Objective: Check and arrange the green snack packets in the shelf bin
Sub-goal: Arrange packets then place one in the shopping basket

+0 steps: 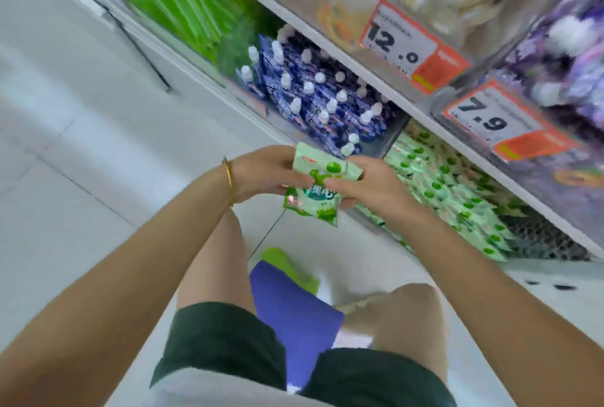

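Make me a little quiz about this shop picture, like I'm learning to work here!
1. True or false: both hands hold the same green snack packet.
2. Which things sit in the bin beside the bin of green packets? A) blue pouches with white caps B) red cans C) bananas
3. Fill in: the gold bracelet is on the ____ wrist.

Key:
1. True. The left hand and the right hand both grip it, in front of the shelf.
2. A, the blue pouches.
3. Left.
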`<state>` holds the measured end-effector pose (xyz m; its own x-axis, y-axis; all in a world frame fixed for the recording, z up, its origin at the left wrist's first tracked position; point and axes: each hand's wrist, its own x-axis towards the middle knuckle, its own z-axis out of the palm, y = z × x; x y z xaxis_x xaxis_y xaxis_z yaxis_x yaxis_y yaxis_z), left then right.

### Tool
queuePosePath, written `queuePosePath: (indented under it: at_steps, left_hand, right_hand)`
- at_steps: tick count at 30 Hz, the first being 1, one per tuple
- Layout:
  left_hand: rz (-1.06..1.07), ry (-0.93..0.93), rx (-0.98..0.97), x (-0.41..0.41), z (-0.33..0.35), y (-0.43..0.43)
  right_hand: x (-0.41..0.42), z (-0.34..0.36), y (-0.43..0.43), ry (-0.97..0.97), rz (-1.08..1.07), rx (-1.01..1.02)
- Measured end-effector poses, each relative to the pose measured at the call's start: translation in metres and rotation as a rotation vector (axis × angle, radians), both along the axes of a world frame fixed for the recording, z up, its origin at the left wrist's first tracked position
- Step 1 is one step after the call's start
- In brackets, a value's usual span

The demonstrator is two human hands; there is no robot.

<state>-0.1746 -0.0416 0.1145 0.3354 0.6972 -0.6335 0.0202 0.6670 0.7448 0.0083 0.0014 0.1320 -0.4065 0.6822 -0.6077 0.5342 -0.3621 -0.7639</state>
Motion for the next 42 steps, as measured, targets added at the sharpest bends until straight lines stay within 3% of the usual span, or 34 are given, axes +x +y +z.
queuePosePath:
  at_steps: [3,8,14,20,27,36,42]
  left_hand:
    - [0.252,0.065,-0.085,-0.017,0.024,-0.038]
    - [0.685,0.384,-0.257,-0.037,0.032,-0.117]
    - [0.736,0.544,-0.517,-0.056,0.015,-0.214]
    - [1.036,0.388,-0.611,-0.111,0.022,-0.273]
    - [1.412,0.229,-0.672,-0.244,0.039,-0.329]
    - [1.535,0.187,-0.69,-0.421,0.05,-0.377]
    - [1.764,0.243,-0.658,-0.563,0.076,-0.4]
  right_hand:
    - [-0.032,0.023,-0.012,-0.096,0.072,0.02]
    - [-0.084,0.029,-0.04,-0.207,0.341,0.05]
    - [-0.164,0.017,-0.082,-0.356,0.819,0.169]
    - [-0.281,0.012,-0.138,-0.438,1.033,0.096]
    - [-0.452,0.023,-0.195,-0.424,1.222,0.079]
    - [-0.67,0.046,-0.242,-0.334,1.367,0.093]
    - [-0.827,0.058,-0.265,-0.318,1.515,0.092]
